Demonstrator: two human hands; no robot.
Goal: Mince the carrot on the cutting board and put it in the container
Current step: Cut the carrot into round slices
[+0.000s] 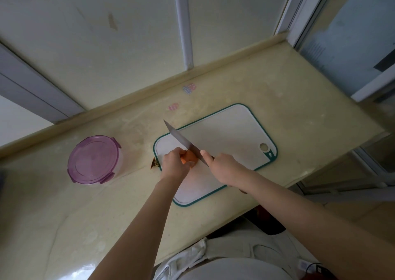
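My left hand (pixel 174 162) curls over the carrot (pixel 188 156) at the left end of the cutting board (pixel 230 130), pinning it with my fingertips tucked away from the knife (pixel 181 140). My right hand (pixel 222 167) grips the knife's handle, one finger stretched along the blade's back, I'd say for steadier cuts. The container (pixel 94 160) sits well to the left, its purple lid on and needing to come off, on a pale yellow counter (pixel 64 215) that runs along a wall of frosted panes.
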